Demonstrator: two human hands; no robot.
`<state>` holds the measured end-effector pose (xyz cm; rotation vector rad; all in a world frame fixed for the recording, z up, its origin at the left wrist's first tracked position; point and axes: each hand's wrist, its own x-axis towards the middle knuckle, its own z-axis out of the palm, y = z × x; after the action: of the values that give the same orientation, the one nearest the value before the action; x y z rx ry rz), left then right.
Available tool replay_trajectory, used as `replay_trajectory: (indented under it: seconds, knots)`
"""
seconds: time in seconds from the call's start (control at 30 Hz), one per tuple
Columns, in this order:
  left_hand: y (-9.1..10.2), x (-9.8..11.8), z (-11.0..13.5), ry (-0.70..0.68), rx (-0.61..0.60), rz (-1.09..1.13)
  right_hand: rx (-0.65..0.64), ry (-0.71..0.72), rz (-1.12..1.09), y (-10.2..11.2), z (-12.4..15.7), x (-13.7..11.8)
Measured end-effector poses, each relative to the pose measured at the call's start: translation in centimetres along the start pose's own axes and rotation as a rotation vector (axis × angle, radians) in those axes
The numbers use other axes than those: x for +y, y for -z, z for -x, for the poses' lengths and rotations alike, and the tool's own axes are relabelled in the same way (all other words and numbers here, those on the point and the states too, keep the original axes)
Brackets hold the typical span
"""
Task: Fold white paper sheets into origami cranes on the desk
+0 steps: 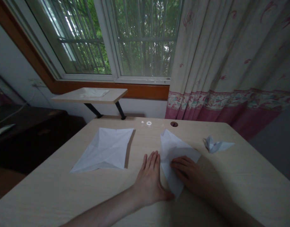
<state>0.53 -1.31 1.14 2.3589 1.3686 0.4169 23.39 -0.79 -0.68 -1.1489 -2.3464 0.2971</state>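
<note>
Head view | open flat left hand (149, 179) touching creased white paper sheet (169, 148) | right hand (185, 170) bent over it, grip unclear | pale wooden desk (52, 195) beneath

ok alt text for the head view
The right hand rests on folded white paper on a pale wooden desk, the left hand beside it. A larger creased sheet lies left, a small crumpled paper piece right.
</note>
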Motion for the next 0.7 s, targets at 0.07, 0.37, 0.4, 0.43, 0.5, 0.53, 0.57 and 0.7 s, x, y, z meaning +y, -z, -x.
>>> replay_trajectory:
  seconds: [0.07,0.37,0.4,0.43,0.5,0.53,0.57,0.7]
  knots:
    - [-0.21,0.07,0.13,-0.024,0.030,0.014,0.008,0.001,-0.006,0.07,-0.06,-0.09]
    - [-0.66,-0.38,0.21,-0.063,0.029,0.042,-0.005,0.003,0.010,0.23,-0.19,-0.18]
    - [-0.69,-0.45,0.18,-0.064,0.031,0.045,0.001,0.005,0.014,0.19,-0.17,-0.14]
    - [-0.70,-0.50,0.15,-0.063,0.033,0.050,0.005,0.005,0.016,0.13,-0.15,-0.09]
    - [-0.72,-0.50,0.05,-0.049,0.036,0.061,0.008,0.002,0.014,0.02,-0.09,-0.01]
    - [-0.72,-0.46,0.00,-0.037,0.038,0.064,0.008,0.000,0.010,-0.02,-0.07,0.02]
    - [-0.71,-0.40,-0.04,-0.027,0.042,0.066,0.005,-0.001,0.005,-0.04,-0.05,0.04]
    - [-0.55,-0.19,-0.11,-0.036,0.109,0.083,0.007,0.003,-0.006,0.01,-0.03,0.06]
